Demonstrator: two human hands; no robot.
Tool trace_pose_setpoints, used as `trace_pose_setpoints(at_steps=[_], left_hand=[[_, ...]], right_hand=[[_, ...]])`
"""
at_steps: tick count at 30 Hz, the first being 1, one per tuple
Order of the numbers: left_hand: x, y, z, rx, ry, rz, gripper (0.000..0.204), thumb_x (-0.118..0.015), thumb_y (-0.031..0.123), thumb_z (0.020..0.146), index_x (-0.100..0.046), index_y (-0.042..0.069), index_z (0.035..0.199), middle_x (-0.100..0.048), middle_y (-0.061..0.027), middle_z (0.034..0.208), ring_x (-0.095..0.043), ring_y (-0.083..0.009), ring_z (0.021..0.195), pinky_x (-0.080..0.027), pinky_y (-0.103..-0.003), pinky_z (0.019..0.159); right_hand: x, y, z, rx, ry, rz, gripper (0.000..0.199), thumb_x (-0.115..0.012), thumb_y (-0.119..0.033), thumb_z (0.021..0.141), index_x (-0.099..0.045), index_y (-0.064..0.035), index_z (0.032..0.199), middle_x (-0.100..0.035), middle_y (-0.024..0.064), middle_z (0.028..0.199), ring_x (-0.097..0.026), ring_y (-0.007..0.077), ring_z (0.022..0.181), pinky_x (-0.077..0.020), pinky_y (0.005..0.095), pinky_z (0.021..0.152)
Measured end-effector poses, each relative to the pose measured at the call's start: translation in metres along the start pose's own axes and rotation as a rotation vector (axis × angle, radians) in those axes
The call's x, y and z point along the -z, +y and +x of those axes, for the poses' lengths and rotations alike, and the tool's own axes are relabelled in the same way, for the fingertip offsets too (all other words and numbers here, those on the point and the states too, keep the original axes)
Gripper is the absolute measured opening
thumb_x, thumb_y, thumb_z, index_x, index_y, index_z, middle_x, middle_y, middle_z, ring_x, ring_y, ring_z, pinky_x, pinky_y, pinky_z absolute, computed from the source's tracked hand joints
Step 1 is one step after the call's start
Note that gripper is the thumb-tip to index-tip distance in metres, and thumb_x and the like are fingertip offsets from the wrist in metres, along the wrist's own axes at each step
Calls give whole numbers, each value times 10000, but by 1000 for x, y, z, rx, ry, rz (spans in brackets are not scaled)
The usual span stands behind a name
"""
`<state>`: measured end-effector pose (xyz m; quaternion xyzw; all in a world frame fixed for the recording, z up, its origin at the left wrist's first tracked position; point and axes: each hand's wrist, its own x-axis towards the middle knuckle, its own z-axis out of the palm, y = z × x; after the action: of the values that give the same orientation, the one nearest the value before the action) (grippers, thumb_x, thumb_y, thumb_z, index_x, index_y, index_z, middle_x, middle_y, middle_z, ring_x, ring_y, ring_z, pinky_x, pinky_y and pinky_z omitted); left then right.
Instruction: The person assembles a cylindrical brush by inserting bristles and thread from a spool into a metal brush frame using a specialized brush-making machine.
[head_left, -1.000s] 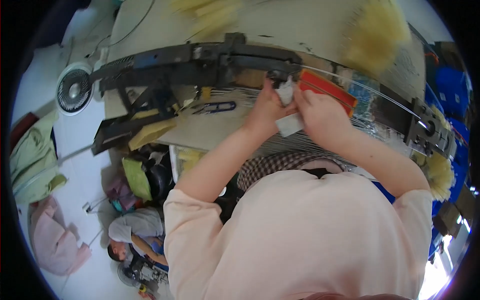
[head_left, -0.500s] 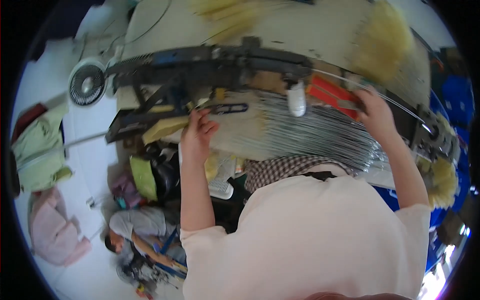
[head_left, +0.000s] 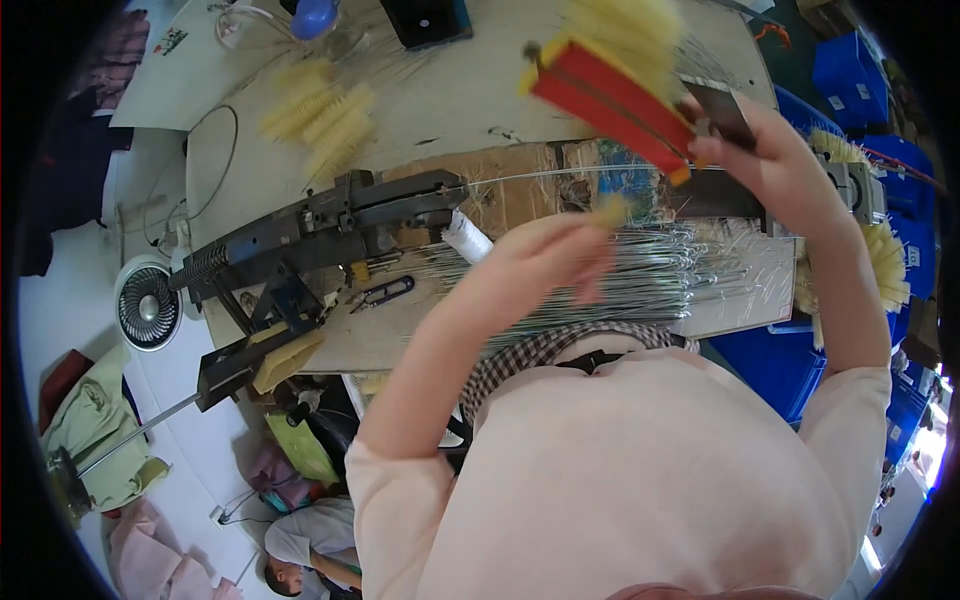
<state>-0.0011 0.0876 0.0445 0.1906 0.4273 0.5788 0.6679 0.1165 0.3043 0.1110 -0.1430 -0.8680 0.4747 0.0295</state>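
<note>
Right hand [head_left: 775, 165] raised over the far right of the bench, fingers closed around the dark handle end of a red comb-like tool [head_left: 610, 105]. The tool is a long red bar with yellow ends, held tilted, its far end pointing up and left. Pale yellow bristles [head_left: 625, 30] sit just beyond it; blurred, so cannot tell whether they touch the bar.

Left hand [head_left: 545, 260] raised nearer, in the middle of the scene, fingers curled loosely and pinched on a small yellowish tuft [head_left: 608, 210] at the fingertips. Blur makes the exact grip hard to read.

Below both hands a bundle of thin steel wires [head_left: 640, 285] lies left to right across the bench, on a light board. A white spool [head_left: 468, 237] stands at the bundle's left end.

Left of that, a long dark metal machine [head_left: 320, 235] runs diagonally across the workbench [head_left: 450, 100], which is pale and scuffed. Small snips [head_left: 380, 293] lie just near of the machine. Finished yellow twisted brushes [head_left: 320, 110] lie on the far left of the bench, more at the right edge [head_left: 885, 265].

On the floor at left, a small fan [head_left: 148, 305]. Blue crates [head_left: 850, 70] at far right.
</note>
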Motion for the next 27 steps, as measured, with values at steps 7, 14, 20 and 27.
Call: trace_pose_setpoints(at_steps=[7, 14, 20, 27], left_hand=[[-14, -23, 74, 99, 142, -204, 234, -462, 249, 942, -520, 26, 906, -427, 14, 671, -437, -105, 602, -424, -254, 644], [4, -23, 10, -68, 501, -503, 248, -457, 295, 946, -513, 54, 949, -432, 27, 662, -423, -88, 566, -424, -262, 639], [19, -14, -8, 51, 270, -365, 352, -430, 357, 948, -530, 34, 1044, -520, -17, 710, -473, -109, 543, -473, -270, 615], [6, -10, 4, -208, 299, -651, 648, -335, 536, 918, -312, 23, 1313, -466, -128, 1259, -483, -257, 1141, -354, -405, 1015]], right_hand=[[-6, 10, 28, -139, -147, 148, 297, -597, -106, 851, -542, -3, 1124, -571, 20, 805, -518, 91, 684, -437, 223, 672], [-19, 35, 47, 140, -386, -283, 295, -616, -47, 795, -590, 14, 1082, -599, 56, 927, -555, 147, 812, -439, 242, 741], [-23, 16, 57, -271, -443, 55, 294, -619, -109, 819, -598, 10, 1087, -632, 67, 930, -568, 137, 836, -431, 244, 777], [-32, 14, 46, -213, -356, -5, 246, -571, -132, 872, -596, 12, 1070, -638, 69, 942, -572, 121, 847, -441, 248, 792]])
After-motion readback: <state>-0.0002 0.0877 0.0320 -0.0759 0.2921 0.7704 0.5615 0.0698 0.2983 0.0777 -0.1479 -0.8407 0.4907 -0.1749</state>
